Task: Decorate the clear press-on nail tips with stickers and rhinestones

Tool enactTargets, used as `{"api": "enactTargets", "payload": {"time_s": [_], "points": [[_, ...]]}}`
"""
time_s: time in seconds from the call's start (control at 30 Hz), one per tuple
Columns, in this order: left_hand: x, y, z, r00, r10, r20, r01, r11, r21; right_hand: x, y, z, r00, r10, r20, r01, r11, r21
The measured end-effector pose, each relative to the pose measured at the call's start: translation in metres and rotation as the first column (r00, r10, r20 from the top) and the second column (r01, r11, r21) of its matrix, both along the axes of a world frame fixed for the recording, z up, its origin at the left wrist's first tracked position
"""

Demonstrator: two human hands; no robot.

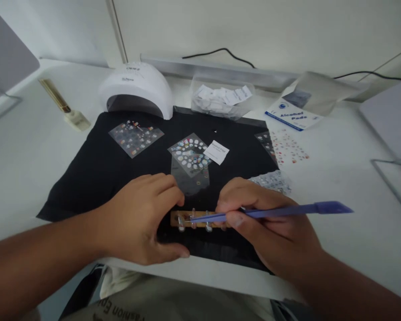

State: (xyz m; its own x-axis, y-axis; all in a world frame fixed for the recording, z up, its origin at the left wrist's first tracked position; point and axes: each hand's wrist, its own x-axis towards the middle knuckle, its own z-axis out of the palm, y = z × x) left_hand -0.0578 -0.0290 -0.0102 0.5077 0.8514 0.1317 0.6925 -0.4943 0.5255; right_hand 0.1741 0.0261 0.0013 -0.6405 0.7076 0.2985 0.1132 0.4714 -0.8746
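Note:
A narrow wooden strip [200, 217] carrying several clear nail tips lies on the black mat [96, 169] near the front edge. My left hand [143, 218] curls over the strip's left end, fingers bent and pressing down beside it. My right hand [267, 223] pinches a long blue-purple tool [287, 211]; its thin tip reaches left onto a nail tip at the strip's left end. Just behind the strip lies a clear sticker sheet with coloured dots [190, 154].
A white nail lamp [137, 89] stands at the mat's far left corner. Another sticker sheet [136, 137], a small white packet [216, 152], a box of alcohol pads [292, 115], a clear tray of wipes [220, 98] and a gold-handled brush [65, 107] lie around.

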Motion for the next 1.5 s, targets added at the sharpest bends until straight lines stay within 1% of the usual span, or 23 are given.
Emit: {"api": "enactTargets", "payload": {"time_s": [0.1, 0.2, 0.4, 0.53, 0.77, 1.13, 1.33, 1.5], "points": [[0.0031, -0.0007, -0.0027, 1.000, 0.023, -0.014, -0.024, 1.000, -0.020, -0.0004, 0.0021, -0.0012, 1.000, 0.016, 0.014, -0.016, 1.000, -0.011], [0.0026, -0.0039, -0.0058, 0.998, 0.055, 0.002, -0.055, 0.998, 0.006, -0.0003, 0.0047, -0.0020, 0.999, 0.027, 0.028, -0.026, 0.999, -0.033], [0.0012, -0.0075, -0.0079, 0.998, 0.053, 0.024, -0.054, 0.998, 0.035, 0.0000, 0.0049, -0.0026, 0.999, -0.003, 0.045, 0.008, 0.994, -0.110], [0.0014, -0.0058, -0.0073, 0.999, 0.043, 0.021, -0.044, 0.998, 0.038, 0.0015, 0.0029, -0.0044, 0.998, -0.016, 0.057, 0.022, 0.992, -0.121], [0.0011, -0.0056, -0.0052, 1.000, 0.016, 0.005, -0.016, 1.000, 0.025, 0.0005, 0.0018, -0.0046, 0.999, -0.001, 0.054, 0.008, 0.991, -0.137], [0.0007, -0.0061, -0.0073, 1.000, 0.028, 0.003, -0.028, 0.998, 0.053, -0.0017, 0.0035, -0.0064, 0.999, 0.018, 0.030, -0.012, 0.985, -0.170], [0.0003, -0.0062, -0.0071, 1.000, 0.022, 0.002, -0.022, 0.999, 0.029, -0.0003, -0.0007, -0.0074, 1.000, -0.003, 0.023, 0.007, 0.985, -0.170], [0.0004, -0.0066, -0.0068, 1.000, 0.025, 0.000, -0.025, 0.999, 0.036, -0.0006, -0.0012, -0.0075, 1.000, 0.001, 0.003, -0.001, 0.983, -0.185]]}}
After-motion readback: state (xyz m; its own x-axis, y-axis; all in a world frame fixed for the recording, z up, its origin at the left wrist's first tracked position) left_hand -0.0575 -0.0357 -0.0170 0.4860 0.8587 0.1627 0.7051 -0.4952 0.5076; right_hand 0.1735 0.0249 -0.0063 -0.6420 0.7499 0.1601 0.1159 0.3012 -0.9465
